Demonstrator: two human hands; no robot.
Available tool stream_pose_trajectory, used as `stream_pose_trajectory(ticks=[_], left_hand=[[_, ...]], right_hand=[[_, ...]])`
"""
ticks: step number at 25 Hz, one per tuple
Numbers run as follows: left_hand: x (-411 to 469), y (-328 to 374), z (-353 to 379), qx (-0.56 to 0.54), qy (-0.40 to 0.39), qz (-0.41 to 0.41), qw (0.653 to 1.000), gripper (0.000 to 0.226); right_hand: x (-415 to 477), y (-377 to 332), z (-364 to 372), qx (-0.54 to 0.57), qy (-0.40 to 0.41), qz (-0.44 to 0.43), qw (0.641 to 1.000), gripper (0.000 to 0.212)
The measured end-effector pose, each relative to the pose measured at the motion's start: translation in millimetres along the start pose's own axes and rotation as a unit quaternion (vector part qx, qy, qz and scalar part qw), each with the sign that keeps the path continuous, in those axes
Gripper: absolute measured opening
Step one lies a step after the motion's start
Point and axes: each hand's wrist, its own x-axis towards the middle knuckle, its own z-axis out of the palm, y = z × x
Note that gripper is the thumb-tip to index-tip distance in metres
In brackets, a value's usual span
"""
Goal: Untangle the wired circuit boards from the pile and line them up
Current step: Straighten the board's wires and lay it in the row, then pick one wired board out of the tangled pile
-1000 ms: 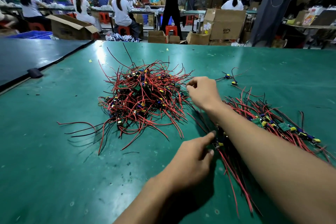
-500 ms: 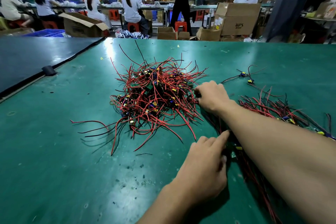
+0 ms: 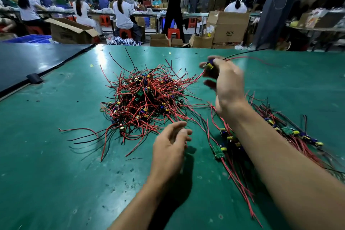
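my right grip [image 3: 225, 84] pinches one circuit board [image 3: 210, 65] above the tabletop [image 3: 56, 173], just right of the pile [image 3: 141, 99]; its wires trail toward the far right edge. the lined-up row [image 3: 224, 142] lies nearer me, under that forearm. my left grip [image 3: 168, 147] hangs spread, empty.

Cardboard box [image 3: 227, 26], red stool [image 3: 125, 31], perhaps blue crate [image 3: 28, 39].

The right hand [image 3: 226, 84] is raised over the green table [image 3: 46, 155], pinching a small circuit board [image 3: 210, 65] with a yellow part, blurred. Its red and black wires run off to the right and down toward the tangled pile [image 3: 143, 102]. The left hand [image 3: 168, 147] is just in front of the pile, fingers loosely curled and holding nothing, while a row of boards [image 3: 227, 142] lies partly under the right forearm.
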Motion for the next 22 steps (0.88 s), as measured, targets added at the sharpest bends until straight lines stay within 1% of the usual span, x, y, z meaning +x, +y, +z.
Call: stream_pose_trajectory(ticks=[1, 3, 4, 5, 7, 9, 10, 12, 15, 18, 20, 22], left_hand=[[3.9, 5.0, -2.5, -0.072, 0.005, -0.044, 0.996, 0.016], [10.4, 14.4, -7.8, -0.198, -0.011, -0.141, 0.970, 0.028], [11.4, 16.3, -11.2, -0.220, -0.040, -0.180, 0.958, 0.037], [10.4, 17.1, -13.8, -0.211, -0.076, -0.207, 0.952, 0.045], [5.5, 12.4, -15.7, -0.145, -0.128, -0.216, 0.957, 0.053], [0.5, 4.4, -15.9, -0.090, -0.154, -0.186, 0.966, 0.049], [-1.9, 1.8, -15.4, -0.085, -0.165, -0.172, 0.968, 0.044], [-3.7, 1.6, -15.8, -0.094, -0.178, -0.156, 0.967, 0.038], [-4.4, 4.4, -15.8, -0.083, -0.189, -0.135, 0.969, 0.027], [-3.8, 7.9, -16.8, -0.034, -0.198, -0.123, 0.972, 0.017], [-3.6, 9.6, -16.7, -0.020, -0.203, -0.118, 0.972, 0.008], [-4.5, 10.1, -16.0, -0.002, -0.207, -0.109, 0.972, 0.008]], right_hand=[[-15.5, -3.7, -5.1, 0.008, -0.085, 0.054, 0.995, 0.019], [-48.4, 2.7, -19.6, -0.014, -0.215, 0.128, 0.968, 0.026], [-65.6, 10.0, -26.5, -0.031, -0.253, 0.149, 0.955, 0.029], [-80.8, 19.7, -32.8, -0.046, -0.267, 0.163, 0.949, 0.031], [-99.9, 40.2, -43.7, -0.078, -0.242, 0.170, 0.952, 0.029], [-107.0, 55.7, -52.4, -0.115, -0.207, 0.149, 0.960, 0.023], [-107.8, 58.6, -55.1, -0.113, -0.196, 0.146, 0.963, 0.019], [-106.4, 57.6, -57.8, -0.074, -0.194, 0.169, 0.963, 0.016], [-102.4, 54.3, -62.4, -0.070, -0.193, 0.196, 0.959, 0.021], [-94.5, 55.4, -67.8, -0.109, -0.170, 0.167, 0.965, 0.030], [-88.8, 55.3, -70.9, -0.084, -0.143, 0.162, 0.973, 0.030], [-84.1, 52.2, -72.3, -0.050, -0.110, 0.163, 0.979, 0.030]])
